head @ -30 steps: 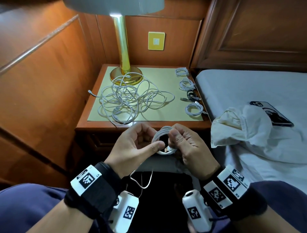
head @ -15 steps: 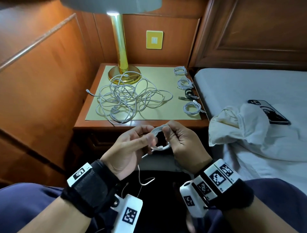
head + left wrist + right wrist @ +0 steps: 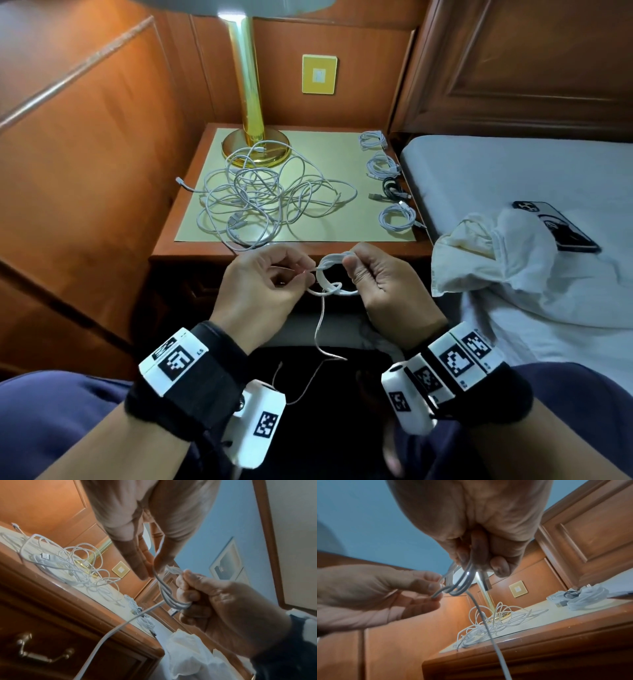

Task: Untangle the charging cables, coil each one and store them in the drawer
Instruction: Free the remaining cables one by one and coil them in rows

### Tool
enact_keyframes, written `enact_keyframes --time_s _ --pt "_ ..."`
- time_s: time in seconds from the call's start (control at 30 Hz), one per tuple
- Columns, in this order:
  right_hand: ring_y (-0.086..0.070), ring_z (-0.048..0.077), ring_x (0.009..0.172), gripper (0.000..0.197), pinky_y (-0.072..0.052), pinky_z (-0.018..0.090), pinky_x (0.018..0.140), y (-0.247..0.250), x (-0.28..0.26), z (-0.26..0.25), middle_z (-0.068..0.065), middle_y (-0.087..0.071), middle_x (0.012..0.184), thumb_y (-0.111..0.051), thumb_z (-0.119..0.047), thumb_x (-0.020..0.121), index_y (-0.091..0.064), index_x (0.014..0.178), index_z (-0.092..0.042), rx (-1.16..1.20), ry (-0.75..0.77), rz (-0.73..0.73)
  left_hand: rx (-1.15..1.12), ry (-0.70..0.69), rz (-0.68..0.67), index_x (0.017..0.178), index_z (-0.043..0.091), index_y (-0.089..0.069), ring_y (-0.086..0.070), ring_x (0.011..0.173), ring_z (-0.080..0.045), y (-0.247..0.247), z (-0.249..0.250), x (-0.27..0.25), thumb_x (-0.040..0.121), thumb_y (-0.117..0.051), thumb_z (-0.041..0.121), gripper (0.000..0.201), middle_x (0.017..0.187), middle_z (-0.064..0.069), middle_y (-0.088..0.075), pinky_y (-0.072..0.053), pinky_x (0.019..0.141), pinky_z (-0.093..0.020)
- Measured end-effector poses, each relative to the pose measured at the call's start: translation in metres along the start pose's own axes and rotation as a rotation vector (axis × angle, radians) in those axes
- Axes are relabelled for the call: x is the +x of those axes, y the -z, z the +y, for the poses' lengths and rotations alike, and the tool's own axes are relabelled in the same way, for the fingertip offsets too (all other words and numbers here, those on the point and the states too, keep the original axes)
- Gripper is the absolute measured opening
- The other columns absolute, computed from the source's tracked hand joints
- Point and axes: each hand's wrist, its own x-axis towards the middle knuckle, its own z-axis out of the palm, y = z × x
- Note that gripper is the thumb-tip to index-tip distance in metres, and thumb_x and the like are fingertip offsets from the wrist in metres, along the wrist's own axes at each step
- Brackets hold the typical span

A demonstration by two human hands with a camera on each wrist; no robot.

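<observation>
A small white cable coil (image 3: 328, 274) hangs between both hands, in front of the nightstand. My right hand (image 3: 349, 264) grips the coil's right side, its fingers curled round the loops (image 3: 167, 592). My left hand (image 3: 308, 271) pinches a strand at the coil's left side (image 3: 436, 595). One strand crosses the coil's lower part, and a loose tail (image 3: 320, 323) hangs down to my lap. The tangle of white cables (image 3: 270, 198) lies on the nightstand top. The drawer front with its metal handle (image 3: 42, 649) is closed.
Three white coiled cables (image 3: 397, 216) and a black one (image 3: 394, 188) line the nightstand's right edge. A gold lamp base (image 3: 255, 149) stands at the back. On the bed to the right lie a crumpled white cloth (image 3: 496, 253) and a phone (image 3: 556, 226).
The hands have drawn slightly apart. The left hand went from holding the coil's rim to pinching a single strand at its left, and a strand now crosses the coil's lower part.
</observation>
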Motion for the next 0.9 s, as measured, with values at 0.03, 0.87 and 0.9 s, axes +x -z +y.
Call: enact_keyframes --time_s 0.03,0.87,0.9 --pt "-0.052 0.016 0.064 0.03 -0.044 0.037 0.065 0.002 0.001 0.001 0.003 -0.055 0.07 -0.045 -0.04 0.101 -0.061 0.088 -0.018 0.011 -0.011 0.003 -0.068 0.028 -0.009 0.083 0.016 -0.074 -0.068 0.07 -0.024 0.001 0.003 0.0 0.08 -0.076 -0.007 0.023 0.082 -0.01 -0.07 -0.057 0.074 -0.031" --pt "-0.052 0.02 0.067 0.033 -0.049 0.051 0.066 0.086 0.012 0.036 -0.008 -0.057 0.067 -0.044 -0.048 0.093 -0.058 0.08 -0.02 0.037 -0.197 0.625 0.327 0.112 0.14 0.07 0.025 -0.076 -0.064 0.064 -0.022 0.069 -0.013 0.029 0.077 -0.079 0.054 0.03 0.064 -0.005 -0.069 -0.047 0.066 -0.035" --pt "-0.052 0.019 0.066 0.033 -0.049 0.049 0.066 0.086 0.012 0.036 -0.007 -0.057 0.067 -0.045 -0.046 0.094 -0.058 0.08 -0.019 0.029 -0.195 0.627 0.371 0.103 0.172 0.071 0.031 -0.076 -0.067 0.071 -0.025 0.071 -0.014 0.03 0.074 -0.079 0.059 0.028 0.066 -0.001 -0.072 -0.052 0.07 -0.037"
